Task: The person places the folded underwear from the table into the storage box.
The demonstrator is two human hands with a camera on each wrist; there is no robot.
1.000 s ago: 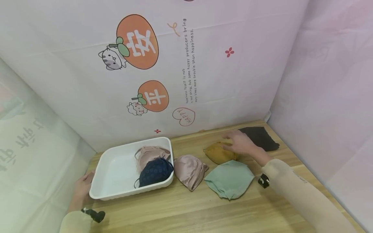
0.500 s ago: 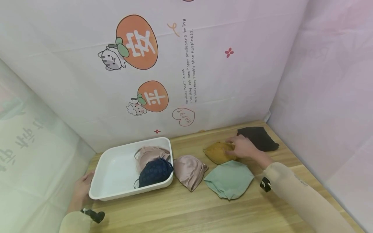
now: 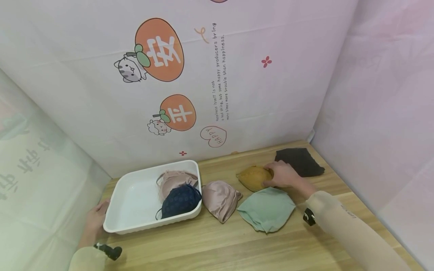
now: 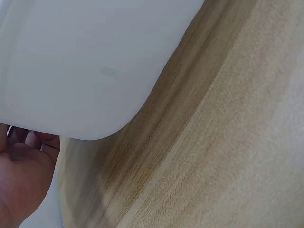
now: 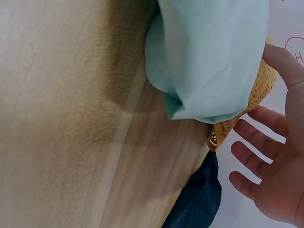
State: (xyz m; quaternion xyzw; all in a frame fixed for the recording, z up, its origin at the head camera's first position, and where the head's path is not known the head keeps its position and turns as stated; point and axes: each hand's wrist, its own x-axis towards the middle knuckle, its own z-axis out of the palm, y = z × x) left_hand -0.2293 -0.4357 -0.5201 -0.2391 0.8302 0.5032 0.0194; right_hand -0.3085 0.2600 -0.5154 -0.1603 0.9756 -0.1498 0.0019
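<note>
A folded mustard bra (image 3: 253, 177) with a lacy edge lies on the table. My right hand (image 3: 286, 175) reaches over its right end, thumb and fingers parted on either side of it. In the right wrist view, the fingers (image 5: 259, 137) are spread and slightly bent beside the mustard bra (image 5: 259, 88). A folded mint green bra (image 3: 268, 209) lies just in front. My left hand (image 3: 96, 218) holds the left end of a white tray (image 3: 152, 224), its fingers bent beneath the rim and partly hidden in the left wrist view.
Inside the tray, a navy bra (image 3: 181, 200) overlaps a pale pink lacy bra (image 3: 176, 180). A pink satin bra (image 3: 220, 199) lies against the tray's right side. Folded black cloth (image 3: 301, 162) sits at the back right corner. Printed fabric walls (image 3: 254, 109) surround the wooden table (image 3: 217, 248).
My right hand has lowered to the mustard bra's right end, its thumb and fingers coming down around it. The left hand and the tray have stayed in place.
</note>
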